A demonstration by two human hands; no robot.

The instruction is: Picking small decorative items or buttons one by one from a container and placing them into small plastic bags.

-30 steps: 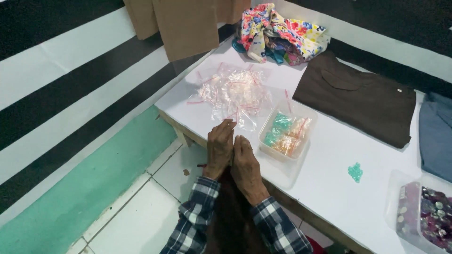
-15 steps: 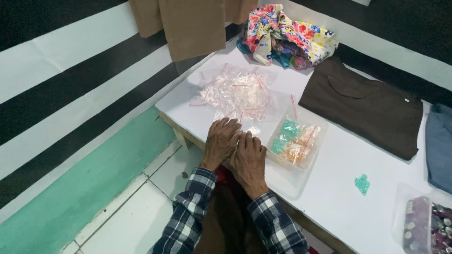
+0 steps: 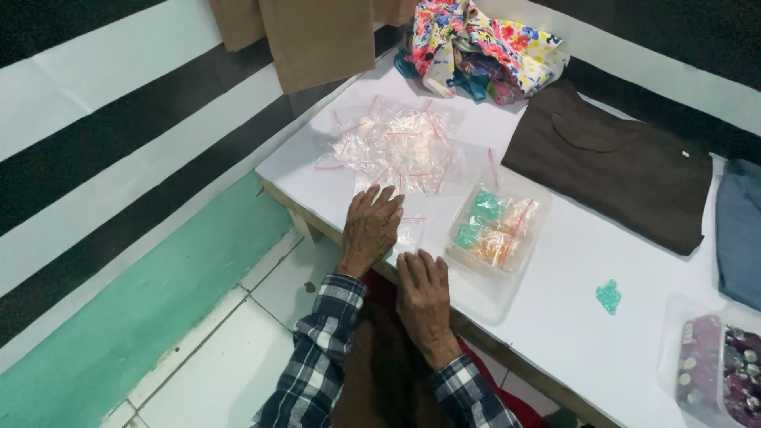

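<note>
Both hands flat at the near edge of the white tabletop (image 3: 571, 261), palms down, fingers spread, gripping nothing. Left hand (image 3: 369, 228) sits further in, fingertips touching the near side of the pile of small clear zip bags (image 3: 396, 147). Right hand (image 3: 422, 295) is right on the near edge, fingertips just beside one loose clear bag (image 3: 410, 235) that lies between the two hands; can't tell if it's pinned under either.

The pile spreads toward the tabletop's left corner, short of the left edge. A clear plastic tray (image 3: 498, 230) with teal and orange packets sits just right of the hands, near the near edge. Small teal cluster (image 3: 608, 296) alone on bare white, well right of the tray. That's the widest open patch. Brown folded garment (image 3: 614, 162) toward the far edge, floral fabric bundle (image 3: 483, 47) at the far edge. A clear box of dark pieces (image 3: 717, 368) at the right near corner, cut off by frame.
</note>
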